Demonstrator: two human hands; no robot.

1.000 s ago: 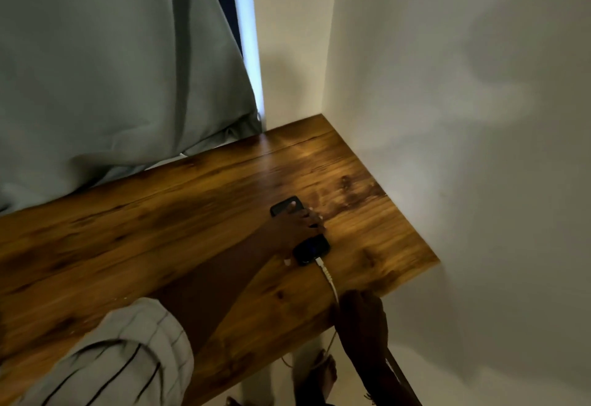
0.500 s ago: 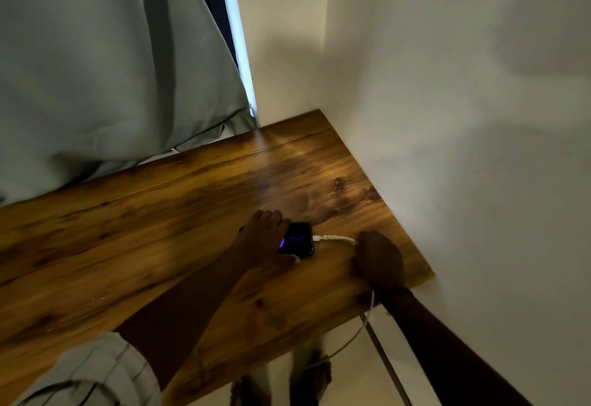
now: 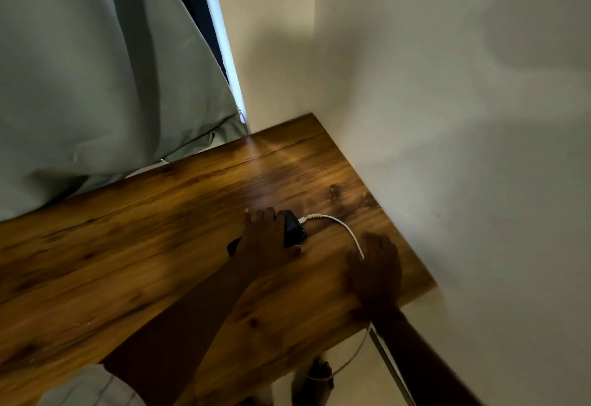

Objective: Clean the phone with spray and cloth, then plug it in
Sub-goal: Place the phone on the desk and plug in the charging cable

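A dark phone lies on the wooden table near its right end, mostly covered by my left hand, which rests on top of it with fingers wrapped over it. A white charging cable is plugged into the phone's right end and arcs toward my right hand. That hand lies flat on the table at the cable, fingers spread; whether it pinches the cable is hidden. The cable drops off the table's front edge to the floor. No spray or cloth is in view.
A white wall runs along the table's right edge and meets another wall at the far corner. A grey-green curtain hangs behind the table on the left. My feet show below the table's front edge.
The phone has turned and its lit screen is now hidden under my left hand. My right hand has slid a little back along the cable, which now bows in a wider arc.
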